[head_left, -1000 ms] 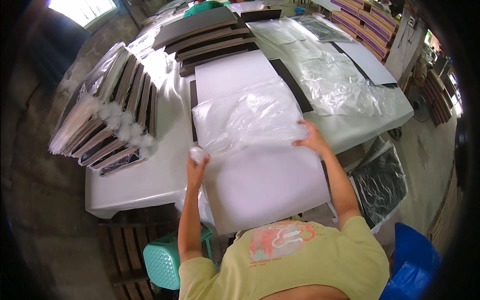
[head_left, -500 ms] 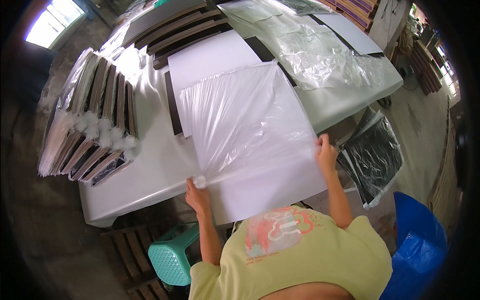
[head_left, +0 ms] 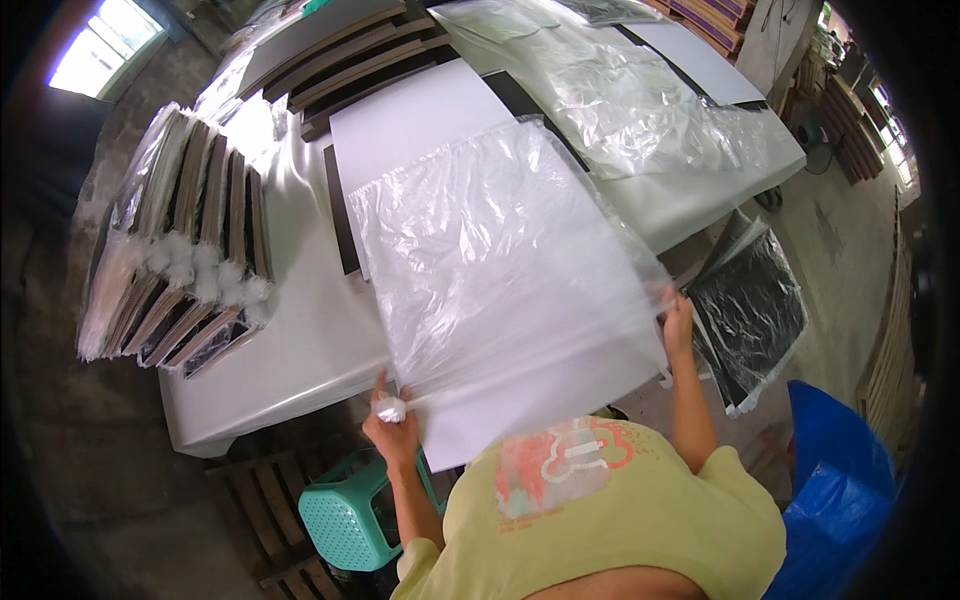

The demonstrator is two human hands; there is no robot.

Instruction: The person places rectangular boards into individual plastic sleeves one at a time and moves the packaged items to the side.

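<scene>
Gripping a bunched end of a large, crinkled, clear plastic film (head_left: pixel 470 240) in the left hand (head_left: pixel 392 432), lower left of centre, and its edge in the right hand (head_left: pixel 678 322), right of centre; holding it spread mid-frame across a flat, white, rectangular sheet (head_left: pixel 480 430), with stacked dark, brown-edged boards (head_left: pixel 320 42) at upper left.

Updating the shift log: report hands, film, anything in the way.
Left hand gripping bunched clear film. Right hand gripping film's opposite side. Film over white sheet, near strip uncovered. No obstruction seen between hands.
</scene>
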